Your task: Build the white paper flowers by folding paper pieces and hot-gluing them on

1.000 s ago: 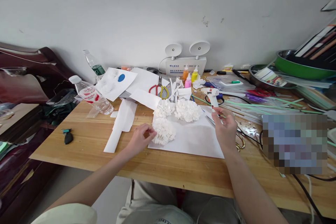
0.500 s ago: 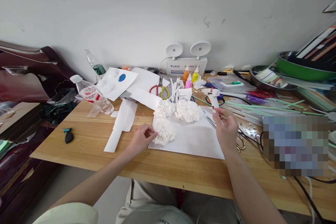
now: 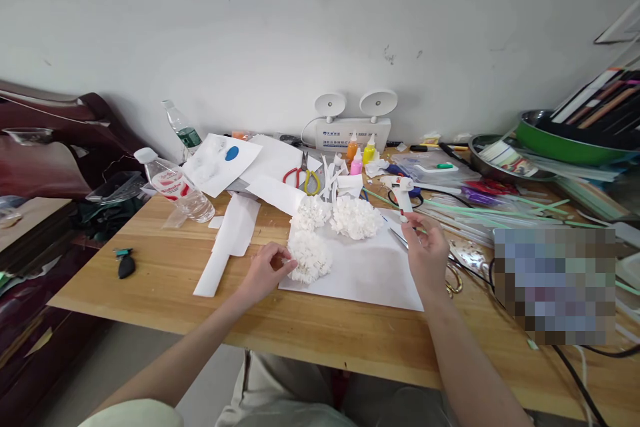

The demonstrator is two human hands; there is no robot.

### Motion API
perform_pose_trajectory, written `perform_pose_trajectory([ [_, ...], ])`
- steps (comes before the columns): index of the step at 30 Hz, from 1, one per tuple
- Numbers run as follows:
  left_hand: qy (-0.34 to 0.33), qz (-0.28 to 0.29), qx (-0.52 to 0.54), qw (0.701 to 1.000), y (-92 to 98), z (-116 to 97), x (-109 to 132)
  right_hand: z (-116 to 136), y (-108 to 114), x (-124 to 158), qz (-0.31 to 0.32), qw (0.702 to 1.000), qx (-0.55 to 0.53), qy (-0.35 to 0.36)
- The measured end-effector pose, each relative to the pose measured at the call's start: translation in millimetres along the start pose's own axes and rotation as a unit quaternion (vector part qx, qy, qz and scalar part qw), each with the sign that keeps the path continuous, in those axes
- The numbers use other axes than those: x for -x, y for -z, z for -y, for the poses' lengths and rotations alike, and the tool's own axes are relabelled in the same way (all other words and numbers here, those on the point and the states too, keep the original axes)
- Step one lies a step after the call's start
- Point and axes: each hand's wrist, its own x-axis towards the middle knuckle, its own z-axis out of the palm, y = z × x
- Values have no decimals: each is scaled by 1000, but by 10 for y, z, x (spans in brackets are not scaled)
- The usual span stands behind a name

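Observation:
A ruffled white paper pompom (image 3: 311, 259) lies on the near left corner of a white sheet (image 3: 370, 277). My left hand (image 3: 270, 268) is closed at its left edge, thumb and forefinger pinched against the ruffles. Two more pompoms sit just behind, a smaller one (image 3: 310, 213) and a wider one (image 3: 356, 217). A white hot glue gun (image 3: 401, 195) points its nozzle left. The fingers of my right hand (image 3: 429, 247) close on the lower end of its handle, which they partly hide. Scissors (image 3: 399, 237) lie beside that hand, their gold handles (image 3: 454, 280) behind the wrist.
Pliers (image 3: 303, 177), paint bottles (image 3: 355, 163) and a twin-headed emergency light (image 3: 354, 135) stand or lie toward the wall. Water bottles (image 3: 175, 187) and paper strips (image 3: 227, 240) occupy the left. Green and white sticks (image 3: 500, 210), cables and a green bowl (image 3: 565, 140) crowd the right.
The view has shifted slightly, so everything sits a little lower and further left. Both hands keep nearly the same places beside the pompom and the glue gun.

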Motion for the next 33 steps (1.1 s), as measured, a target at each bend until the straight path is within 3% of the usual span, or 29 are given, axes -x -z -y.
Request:
perform_pose_trajectory([
  [9,-8,13,-17,1000,26,48,-15,-8,-11,-4,-1,1000,-7,-10],
  [13,-65,-20,-23,997,132,-106,-134,-1,-7,-4,0,1000,-6,-19],
  [16,-127,-49,-46,990,175,-380,-381,29,-7,0,2,1000,2,-21],
  [19,-173,-61,-135,974,101,-677,-797,42,-10,-2,3,1000,7,-21],
  [22,-165,-59,-205,963,-74,-839,-1288,18,-11,-17,5,1000,3,-15],
  [25,-143,-57,-224,962,-245,-839,-1673,-21,-10,-36,4,1000,-6,-16],
  [29,-118,-57,-223,966,-297,-785,-1878,-25,-7,-46,10,1000,-13,-21],
  [33,-110,-60,-184,975,-135,-864,-1822,21,-9,-38,15,999,-19,-20],
])
